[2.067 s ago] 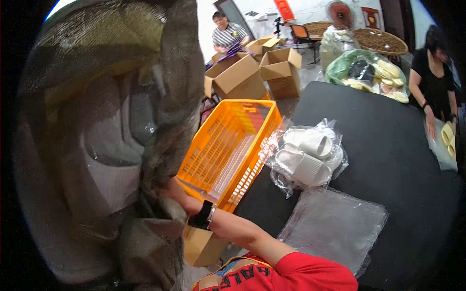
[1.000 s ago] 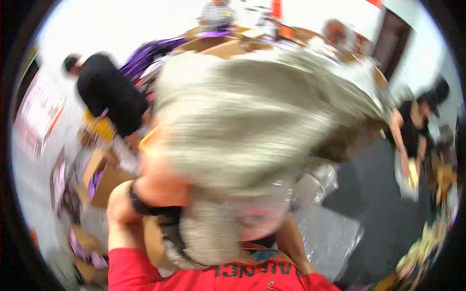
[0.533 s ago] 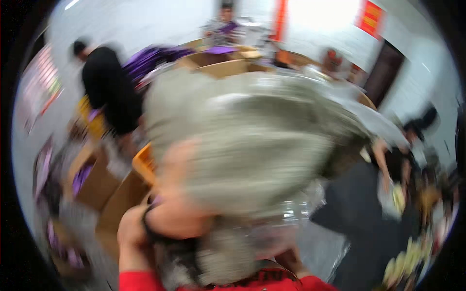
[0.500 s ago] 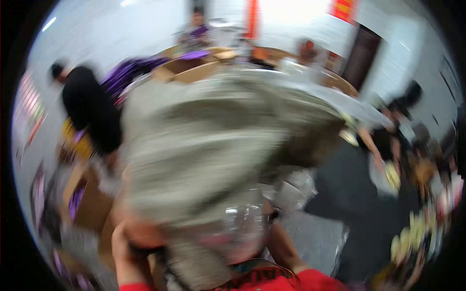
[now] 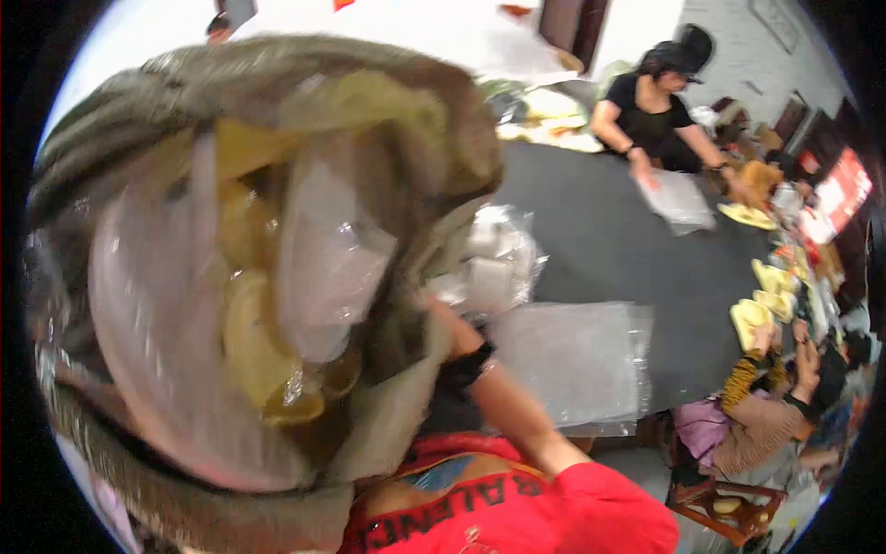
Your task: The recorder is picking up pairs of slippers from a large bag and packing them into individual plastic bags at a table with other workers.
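A large grey-brown woven sack (image 5: pixel 406 83) fills the left half of the view, its wide mouth facing me. Inside lie pale yellow slippers (image 5: pixel 254 342) in shiny clear plastic bags (image 5: pixel 328 249), with pinkish rounded shapes beside them. At the right edge of the sack's mouth, my right hand (image 5: pixel 441 319) is closed on the rim; its fingertips are buried in the fabric. A black band circles that wrist. My left hand does not show; the sack covers that side.
A dark table (image 5: pixel 628 268) stretches to the right, bearing a stack of clear plastic bags (image 5: pixel 572 360) and a crumpled clear package (image 5: pixel 494 258). Across it, a person in black (image 5: pixel 655 120) handles a bag. Another person (image 5: pixel 752 415) sits at right by yellow slippers (image 5: pixel 752 323).
The sack has swung left and turned, so its mouth now opens toward me and shows its contents. My view has shifted right; my left hand has gone out of sight.
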### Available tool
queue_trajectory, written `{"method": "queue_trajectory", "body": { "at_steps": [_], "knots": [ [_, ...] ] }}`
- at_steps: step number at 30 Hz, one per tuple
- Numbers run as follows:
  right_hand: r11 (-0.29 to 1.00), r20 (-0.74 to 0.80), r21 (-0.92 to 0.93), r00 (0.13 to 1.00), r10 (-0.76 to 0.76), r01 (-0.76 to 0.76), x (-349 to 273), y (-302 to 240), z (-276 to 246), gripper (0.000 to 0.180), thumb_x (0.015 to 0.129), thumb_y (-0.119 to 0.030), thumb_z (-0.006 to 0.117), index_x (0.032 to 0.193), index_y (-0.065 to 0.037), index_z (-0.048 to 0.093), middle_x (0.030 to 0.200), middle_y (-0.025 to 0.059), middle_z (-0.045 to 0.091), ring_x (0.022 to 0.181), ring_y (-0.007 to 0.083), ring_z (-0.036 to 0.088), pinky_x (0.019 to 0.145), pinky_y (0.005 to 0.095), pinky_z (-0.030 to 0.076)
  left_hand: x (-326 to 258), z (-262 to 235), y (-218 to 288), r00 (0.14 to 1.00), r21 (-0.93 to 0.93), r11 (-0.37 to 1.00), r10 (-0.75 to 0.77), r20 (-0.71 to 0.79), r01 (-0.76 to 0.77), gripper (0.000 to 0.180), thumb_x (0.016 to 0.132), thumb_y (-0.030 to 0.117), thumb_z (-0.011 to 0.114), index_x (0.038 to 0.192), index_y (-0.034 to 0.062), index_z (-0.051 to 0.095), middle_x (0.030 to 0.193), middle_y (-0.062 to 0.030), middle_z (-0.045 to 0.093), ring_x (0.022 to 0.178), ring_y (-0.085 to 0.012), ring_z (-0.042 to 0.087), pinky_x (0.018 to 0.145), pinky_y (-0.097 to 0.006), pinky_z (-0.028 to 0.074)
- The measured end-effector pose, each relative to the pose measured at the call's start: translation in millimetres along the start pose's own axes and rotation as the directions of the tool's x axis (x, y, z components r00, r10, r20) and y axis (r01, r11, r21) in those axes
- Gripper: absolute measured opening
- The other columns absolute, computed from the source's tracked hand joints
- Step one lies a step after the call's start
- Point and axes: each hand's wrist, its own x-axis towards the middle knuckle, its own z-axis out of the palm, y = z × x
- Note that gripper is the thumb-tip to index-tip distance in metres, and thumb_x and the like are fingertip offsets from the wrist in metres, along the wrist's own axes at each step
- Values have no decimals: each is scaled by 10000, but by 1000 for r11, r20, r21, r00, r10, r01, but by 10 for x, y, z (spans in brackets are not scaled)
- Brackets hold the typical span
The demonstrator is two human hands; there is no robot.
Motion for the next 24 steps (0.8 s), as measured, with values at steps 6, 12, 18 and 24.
{"method": "queue_trajectory", "body": {
  "at_steps": [6,12,18,24],
  "knots": [
    [819,-11,541,972,234,-191,-549,-253,-128,357,895,-231,474,1193,-35,457,1096,59,546,929,161,542,798,311,455,-389,-945,300,988,186,976,-89,-126,112,298,832,147,476,1070,-14,556,1045,-76,579,933,-159,548,824,-274,428],
    [860,-169,507,972,163,-56,-966,331,-762,403,898,-234,462,1230,-8,429,1182,74,508,1026,187,504,877,328,409,-296,-1005,138,982,130,983,-113,-152,133,307,839,156,480,1086,-12,552,1061,-78,576,947,-161,546,836,-276,426],
    [138,-671,-608,413,-616,-782,-1124,558,-1179,609,848,-541,392,1341,-195,299,1408,184,177,1289,406,140,953,653,121,412,456,-684,966,-91,977,-173,192,193,317,846,166,483,1101,-11,548,1078,-80,572,962,-163,544,847,-277,423],
    [35,-830,-558,558,-10,-829,-1777,1507,-1747,718,782,-547,459,1385,-274,183,1459,139,-10,1323,389,-62,892,728,-49,728,1909,-769,919,-224,942,-157,363,250,327,853,175,487,1117,-9,543,1094,-81,569,976,-165,542,859,-278,420]
  ]
}}
